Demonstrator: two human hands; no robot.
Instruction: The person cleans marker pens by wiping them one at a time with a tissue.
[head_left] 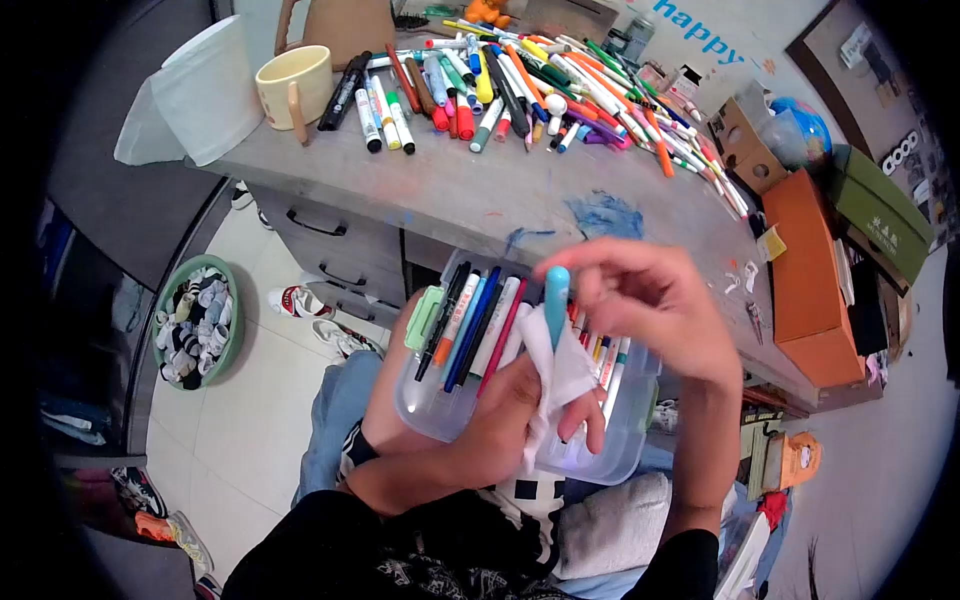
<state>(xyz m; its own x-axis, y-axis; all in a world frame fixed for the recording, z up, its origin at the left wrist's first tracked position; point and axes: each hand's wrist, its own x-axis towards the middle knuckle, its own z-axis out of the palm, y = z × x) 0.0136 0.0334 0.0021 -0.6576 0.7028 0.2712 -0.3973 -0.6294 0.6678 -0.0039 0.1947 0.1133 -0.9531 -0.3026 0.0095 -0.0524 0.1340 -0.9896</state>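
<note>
A white tissue point(560, 385) is wrapped round the lower part of a light blue marker point(557, 300), which stands nearly upright. My left hand point(505, 410) is closed on the tissue and the marker in it. Just right of the marker's top is my right hand point(645, 300), its fingers curled; whether they touch the marker or hold anything is unclear. Under both hands, a clear plastic box point(425, 400) rests on my lap with pens and markers point(470, 325) laid side by side. A pale green clip point(424, 318) shows on its left edge.
Many loose markers point(500, 85) cover the back of the grey desk point(430, 190). A yellow mug point(293, 88) and a white bag point(208, 95) stand at its left. An orange box point(812, 280) is at the right. A green basket point(232, 330) of socks is on the floor.
</note>
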